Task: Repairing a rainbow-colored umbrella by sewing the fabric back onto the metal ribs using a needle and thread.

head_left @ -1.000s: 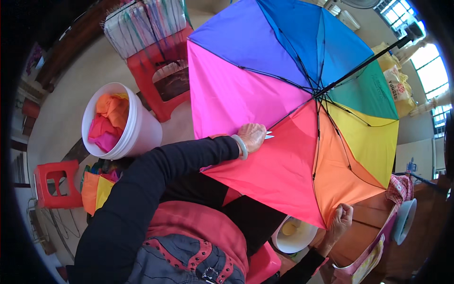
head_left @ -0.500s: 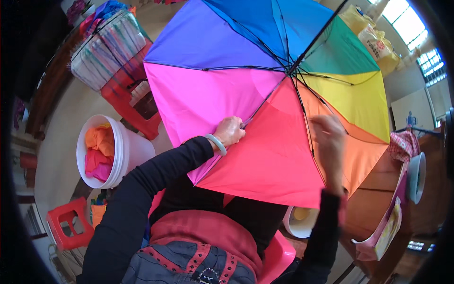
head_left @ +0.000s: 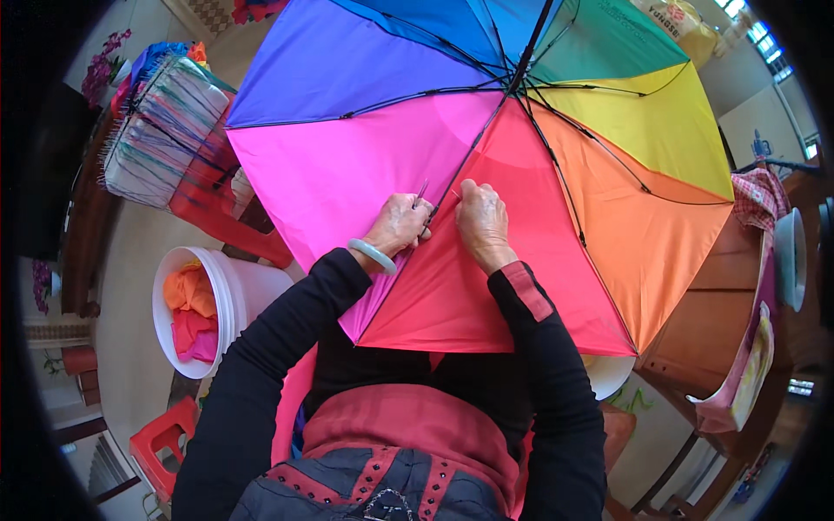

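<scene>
An open umbrella (head_left: 539, 252) with panels in rainbow colours lies across my lap, its inner side and black ribs facing me. My left hand (head_left: 400, 223) is closed around a rib (head_left: 465, 161) between the pink and red panels. A slim pointed metal tool (head_left: 422, 190) sticks up from its fingers; its kind is hard to make out. Just to the right, over the red panel, my right hand (head_left: 482, 217) is pinched shut. A thin needle-like thing (head_left: 456, 194) pokes out at its fingertips, toward the rib. The black shaft (head_left: 532, 43) rises from the hub at the top.
Left of me stands a white bucket (head_left: 228, 300) holding orange and pink cloth. Beyond it, a pale block (head_left: 165, 130) hung with many coloured threads rests on a red stool (head_left: 221, 227). Another red stool (head_left: 156, 443) is lower left. A wooden table (head_left: 686, 321) stands at right.
My right hand has come left from the orange panel to beside my left hand. The left hand keeps hold of the rib, and the pointed metal tool now shows. The view has shifted a little.
</scene>
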Available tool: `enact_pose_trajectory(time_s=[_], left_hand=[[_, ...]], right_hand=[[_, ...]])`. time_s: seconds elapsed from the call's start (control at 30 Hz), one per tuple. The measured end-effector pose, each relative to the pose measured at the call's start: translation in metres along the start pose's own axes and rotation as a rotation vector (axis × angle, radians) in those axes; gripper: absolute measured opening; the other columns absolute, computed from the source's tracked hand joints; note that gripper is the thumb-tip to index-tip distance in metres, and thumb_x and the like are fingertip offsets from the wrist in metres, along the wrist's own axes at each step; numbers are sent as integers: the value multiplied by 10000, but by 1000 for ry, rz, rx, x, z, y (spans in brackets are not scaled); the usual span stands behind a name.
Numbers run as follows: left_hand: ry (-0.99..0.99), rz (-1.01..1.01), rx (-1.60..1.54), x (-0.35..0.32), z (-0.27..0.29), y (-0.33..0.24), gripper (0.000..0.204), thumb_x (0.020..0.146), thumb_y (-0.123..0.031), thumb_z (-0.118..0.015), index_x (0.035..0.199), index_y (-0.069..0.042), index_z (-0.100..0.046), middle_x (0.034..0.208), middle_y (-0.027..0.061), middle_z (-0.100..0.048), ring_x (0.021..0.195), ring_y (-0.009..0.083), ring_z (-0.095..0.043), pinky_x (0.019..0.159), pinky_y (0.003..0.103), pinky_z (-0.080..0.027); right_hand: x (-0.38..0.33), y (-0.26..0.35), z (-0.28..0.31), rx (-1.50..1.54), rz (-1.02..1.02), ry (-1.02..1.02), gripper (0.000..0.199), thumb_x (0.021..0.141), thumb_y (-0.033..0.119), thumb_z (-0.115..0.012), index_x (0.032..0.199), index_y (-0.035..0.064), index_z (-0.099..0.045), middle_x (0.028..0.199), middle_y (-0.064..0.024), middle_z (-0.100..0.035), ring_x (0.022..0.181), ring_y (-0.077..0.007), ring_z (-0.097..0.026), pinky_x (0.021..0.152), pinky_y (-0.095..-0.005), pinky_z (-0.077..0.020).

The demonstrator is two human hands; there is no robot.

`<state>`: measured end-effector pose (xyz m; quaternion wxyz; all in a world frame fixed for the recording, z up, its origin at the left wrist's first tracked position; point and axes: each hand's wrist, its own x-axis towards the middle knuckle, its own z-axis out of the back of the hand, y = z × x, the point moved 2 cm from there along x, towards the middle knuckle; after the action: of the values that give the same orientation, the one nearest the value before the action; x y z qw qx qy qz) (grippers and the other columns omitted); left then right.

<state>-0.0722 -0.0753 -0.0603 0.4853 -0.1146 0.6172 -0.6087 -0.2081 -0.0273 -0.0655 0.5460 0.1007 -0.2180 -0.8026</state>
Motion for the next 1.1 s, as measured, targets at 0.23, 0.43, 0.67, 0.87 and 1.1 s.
enact_pose_trajectory(time_s=[0.23,0.43,0.67,0.87,1.1], left_hand=[[9,-5,-4,-2,0,-2,236,851,-228,-488,715,-38,-517,562,31,-528,398,64,-426,368,202,-322],[-27,32,-18,2,5,-1,230,861,-242,-490,742,-51,-540,554,6,-516,401,56,-405,373,196,-312],[13,45,-49,2,8,-2,221,865,-233,-485,746,-57,-543,554,-5,-508,400,49,-395,375,191,-305],[51,37,-72,2,8,-2,208,859,-221,-492,741,-56,-540,557,-1,-508,398,50,-394,370,193,-300],[36,61,-114,2,9,-4,173,825,-171,-482,747,-27,-539,560,37,-519,396,70,-401,363,200,-316]], right_hand=[[-9,4,1,71,-27,-27,98,800,124,-473,831,55,-536,816,-199,-560,739,-378,-587,615,-464,-472],[-14,13,1,92,32,63,94,759,116,-497,821,59,-539,791,-188,-564,750,-372,-584,625,-471,-464],[-19,16,-1,204,53,155,111,726,121,-523,811,50,-538,782,-191,-573,790,-367,-577,650,-469,-455],[-22,15,-3,251,-29,159,119,724,120,-525,812,41,-534,771,-197,-578,785,-374,-577,640,-469,-456],[-23,17,-4,232,-59,90,115,742,118,-513,804,22,-526,780,-206,-583,766,-387,-577,634,-477,-455]])
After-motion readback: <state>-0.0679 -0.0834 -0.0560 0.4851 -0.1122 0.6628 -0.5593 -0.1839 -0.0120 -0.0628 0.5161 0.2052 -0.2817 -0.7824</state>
